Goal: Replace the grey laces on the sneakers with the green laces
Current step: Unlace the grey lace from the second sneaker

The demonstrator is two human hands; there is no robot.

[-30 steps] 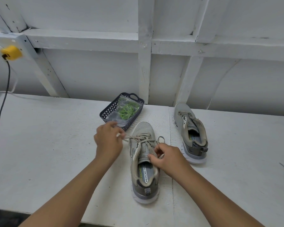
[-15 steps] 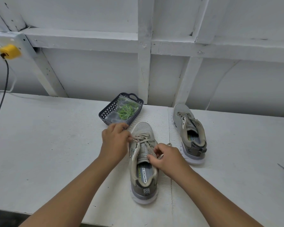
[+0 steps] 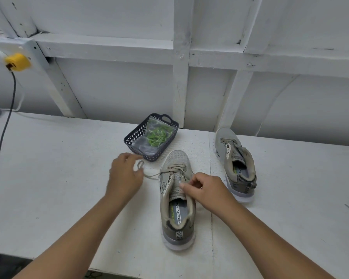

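Readable on the insole of the near sneaker: "MEMORY FO", the rest hidden under the collar; on the insole of the far sneaker, only "FO" legible, plus a small tongue tag too small to read. Standing on the white tabletop, both toes pointing toward the white panelled wall, far sneaker well to the right and already without lace. Just behind the near toe and slightly left, a dark lattice basket holding a clear zip bag with the green laces inside. At far left, a yellow plug on the wall with a black cable trailing down across the tabletop. At the right edge, a thin dark object only partly in view, not identifiable. Grey lace mostly threaded over the near sneaker's tongue, one loose end running out left. Left hand beside the sneaker, fingers curled and pinching that loose looped end. Right hand over the sneaker's right eyelet row, fingers bent together, pinching at the lace by the upper eyelets, the exact hold partly hidden by the knuckles.
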